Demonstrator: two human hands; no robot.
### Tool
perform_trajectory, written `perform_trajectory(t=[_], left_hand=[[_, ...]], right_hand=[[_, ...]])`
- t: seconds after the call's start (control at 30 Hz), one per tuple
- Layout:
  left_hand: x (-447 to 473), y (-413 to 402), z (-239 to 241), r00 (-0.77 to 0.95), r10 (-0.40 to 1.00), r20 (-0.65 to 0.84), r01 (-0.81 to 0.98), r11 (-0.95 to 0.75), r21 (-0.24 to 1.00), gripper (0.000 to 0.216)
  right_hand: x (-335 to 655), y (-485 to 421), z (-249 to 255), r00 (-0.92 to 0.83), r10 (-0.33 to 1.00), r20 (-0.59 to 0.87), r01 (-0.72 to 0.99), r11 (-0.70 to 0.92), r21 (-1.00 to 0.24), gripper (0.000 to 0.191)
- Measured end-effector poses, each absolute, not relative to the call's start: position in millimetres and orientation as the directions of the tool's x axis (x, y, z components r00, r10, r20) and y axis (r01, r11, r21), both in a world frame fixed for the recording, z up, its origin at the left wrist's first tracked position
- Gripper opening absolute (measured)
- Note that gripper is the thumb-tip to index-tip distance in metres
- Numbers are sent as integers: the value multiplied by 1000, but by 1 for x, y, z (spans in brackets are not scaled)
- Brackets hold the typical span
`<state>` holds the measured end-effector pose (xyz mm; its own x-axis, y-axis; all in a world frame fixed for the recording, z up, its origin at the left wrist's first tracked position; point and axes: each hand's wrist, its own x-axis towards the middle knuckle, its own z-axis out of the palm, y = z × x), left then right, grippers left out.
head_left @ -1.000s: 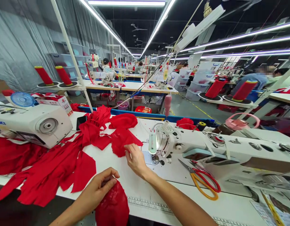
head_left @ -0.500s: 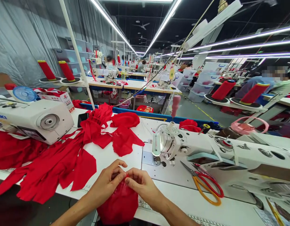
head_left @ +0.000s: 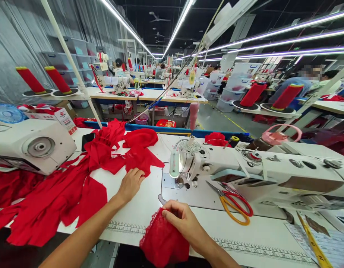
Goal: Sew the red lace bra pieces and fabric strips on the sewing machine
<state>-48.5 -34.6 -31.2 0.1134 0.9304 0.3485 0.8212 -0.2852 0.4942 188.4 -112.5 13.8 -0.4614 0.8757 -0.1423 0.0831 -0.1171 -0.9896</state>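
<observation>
My right hand point(head_left: 181, 219) is closed in a pinch on a piece of red lace fabric point(head_left: 163, 240) that hangs over the table's near edge. My left hand point(head_left: 131, 183) reaches forward, and its fingers rest on a cut red cloth piece point(head_left: 141, 160) lying left of the needle. Whether those fingers grip the cloth is not clear. The white sewing machine point(head_left: 244, 171) stands just right of both hands, with its lamp point(head_left: 174, 168) lit.
Orange-handled scissors point(head_left: 230, 201) lie on the machine bed. A heap of red cut pieces point(head_left: 62, 190) spreads across the left. A second white machine point(head_left: 32, 145) sits at far left. Red thread cones point(head_left: 286, 96) stand behind, and other workers sit at distant tables.
My left hand let go of the red lace and moved forward to the red cloth piece. My right hand now holds the lace alone, a little further right.
</observation>
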Motion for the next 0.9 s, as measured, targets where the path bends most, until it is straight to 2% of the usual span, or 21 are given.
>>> perform_trajectory(t=[0.07, 0.2, 0.3, 0.37, 0.47, 0.53, 0.57, 0.73, 0.9], left_hand=[[-48, -30, -25, 100, 930, 354, 819, -279, 501, 15], [-56, -27, 17, 13, 930, 368, 784, -238, 573, 16], [-61, -36, 64, -34, 938, 345, 725, -215, 654, 26], [-60, -50, 90, -1, 963, 270, 654, -203, 729, 31], [-51, -75, 106, 124, 992, -17, 339, -27, 940, 30], [-42, -90, 101, 212, 965, -157, 139, 129, 982, 35], [-38, -96, 96, 241, 953, -182, 99, 163, 982, 35], [-16, -110, 73, 347, 921, -177, 122, 143, 982, 40], [-11, -114, 75, 457, 861, -221, 110, 192, 975, 42]], right_hand=[[191, -113, 13, -457, 884, -97, 141, -36, -989, 19], [191, -111, 14, -481, 872, 85, 284, 247, -926, 15], [187, -110, 31, -529, 830, 178, 263, 360, -895, 14], [184, -111, 50, -567, 798, 203, 193, 368, -909, 15], [181, -117, 77, -645, 729, 231, 34, 330, -943, 15], [179, -120, 85, -671, 695, 257, -50, 304, -951, 17], [178, -121, 85, -661, 698, 274, -67, 308, -949, 18], [175, -113, 55, -457, 829, 323, 62, 392, -918, 16], [184, -106, 35, -319, 903, 288, 123, 341, -932, 15]])
